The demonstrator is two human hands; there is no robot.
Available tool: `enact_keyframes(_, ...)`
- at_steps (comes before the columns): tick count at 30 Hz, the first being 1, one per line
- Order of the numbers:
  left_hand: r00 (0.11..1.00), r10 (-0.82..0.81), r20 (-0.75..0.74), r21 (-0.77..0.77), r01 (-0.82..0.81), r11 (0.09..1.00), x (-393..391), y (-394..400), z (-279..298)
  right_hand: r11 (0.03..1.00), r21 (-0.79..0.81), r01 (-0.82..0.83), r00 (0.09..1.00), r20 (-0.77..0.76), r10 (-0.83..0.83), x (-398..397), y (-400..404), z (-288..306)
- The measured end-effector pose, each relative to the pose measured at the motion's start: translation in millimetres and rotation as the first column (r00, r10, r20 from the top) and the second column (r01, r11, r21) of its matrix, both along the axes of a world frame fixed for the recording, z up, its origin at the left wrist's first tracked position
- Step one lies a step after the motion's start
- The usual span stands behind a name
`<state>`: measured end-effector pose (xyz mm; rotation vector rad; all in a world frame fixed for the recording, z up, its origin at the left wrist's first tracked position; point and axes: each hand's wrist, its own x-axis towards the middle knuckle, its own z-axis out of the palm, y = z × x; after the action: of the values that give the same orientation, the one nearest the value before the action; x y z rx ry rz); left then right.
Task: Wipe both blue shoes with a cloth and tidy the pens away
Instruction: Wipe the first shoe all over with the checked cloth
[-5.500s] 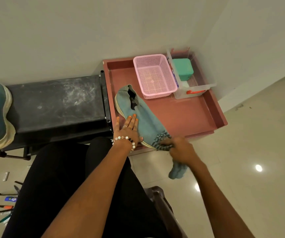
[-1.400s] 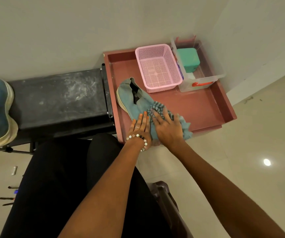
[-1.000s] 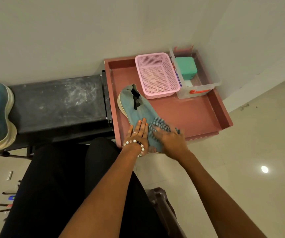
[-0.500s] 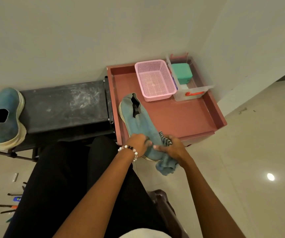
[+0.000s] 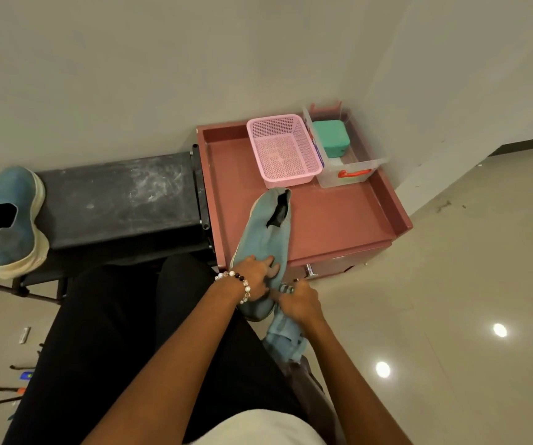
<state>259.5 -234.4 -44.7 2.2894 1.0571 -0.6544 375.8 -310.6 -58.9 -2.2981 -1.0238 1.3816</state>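
A blue shoe (image 5: 263,234) lies tilted over the front edge of the reddish tray table (image 5: 339,220), its toe end toward me. My left hand (image 5: 255,276) grips the shoe near the toe. My right hand (image 5: 298,305) holds a blue striped cloth (image 5: 286,340) against the toe, and the cloth hangs down below the hand. The second blue shoe (image 5: 11,220) stands at the left end of the black bench (image 5: 114,200). Several pens (image 5: 13,388) lie on the floor at the lower left, partly hidden by my leg.
A pink mesh basket (image 5: 282,149) and a clear plastic box (image 5: 348,162) holding a green container (image 5: 331,138) stand at the back of the tray table. Walls close in behind and to the right. Tiled floor spreads out to the right.
The shoe has been pulled toward me and turned, its toe now off the tray's front edge. My left hand went from flat on the shoe to gripping it. The cloth has moved down to the toe.
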Motion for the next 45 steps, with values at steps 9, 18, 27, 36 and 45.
enact_keyframes(9, 0.989, 0.056, 0.137, 0.014, -0.059, 0.998, -3.9, 30.4, -12.3, 0.905, 0.103, 0.412, 0.9, -0.2, -0.387, -4.6, 9.8, -1.6)
enact_keyframes(18, 0.768, 0.551, 0.325, 0.093, -0.606, 0.79, -14.0, 28.5, -4.7, 0.677, 0.519, 0.521, 0.842, -0.184, -0.507, 34.1, 58.6, 25.2)
enact_keyframes(27, 0.953, 0.281, -0.116, 0.136, -0.266, 0.955, 4.5, 7.3, -21.0, 0.463, -0.096, -0.881, 0.231, 0.766, 0.6, 75.8, 125.3, 3.1)
enact_keyframes(36, 0.828, 0.518, 0.215, 0.081, -0.544, 0.835, 1.6, 37.0, -24.3, 0.824, 0.147, -0.547, 0.553, 0.803, 0.224, 123.6, 105.5, 34.9)
enact_keyframes(45, 0.864, 0.406, 0.298, 0.029, -0.433, 0.901, 11.7, 55.0, -23.1, 0.704, 0.708, -0.058, 0.937, 0.281, -0.206, 68.9, 91.5, 48.2)
